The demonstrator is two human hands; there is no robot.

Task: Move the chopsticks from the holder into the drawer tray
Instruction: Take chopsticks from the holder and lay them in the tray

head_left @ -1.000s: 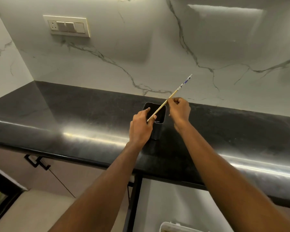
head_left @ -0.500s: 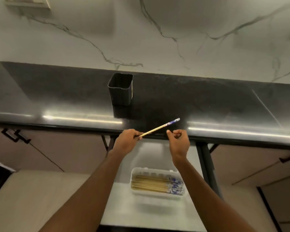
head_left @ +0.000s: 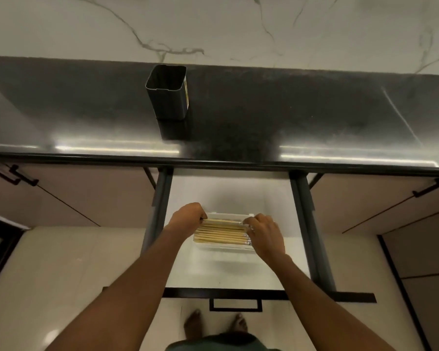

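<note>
The black square holder [head_left: 167, 93] stands upright on the dark countertop [head_left: 264, 117]; no chopstick shows above its rim. Below, the open white drawer [head_left: 228, 272] holds a clear tray [head_left: 223, 249] with several pale wooden chopsticks [head_left: 222, 235] lying side by side. My left hand [head_left: 188, 216] pinches the left end of the farthest chopstick and my right hand [head_left: 264, 234] pinches its right end, holding it level just over the tray's far side. My right hand hides the patterned ends.
Black drawer rails [head_left: 302, 224] flank the drawer, and its front carries a black handle [head_left: 235, 305]. Closed cabinet doors with black handles [head_left: 13, 174] sit on both sides. My bare feet [head_left: 214, 323] stand on the tiled floor below.
Both hands have carried one chopstick from the holder down past the counter edge into the drawer, and it now lies level over the tray. The view has tilted downward.
</note>
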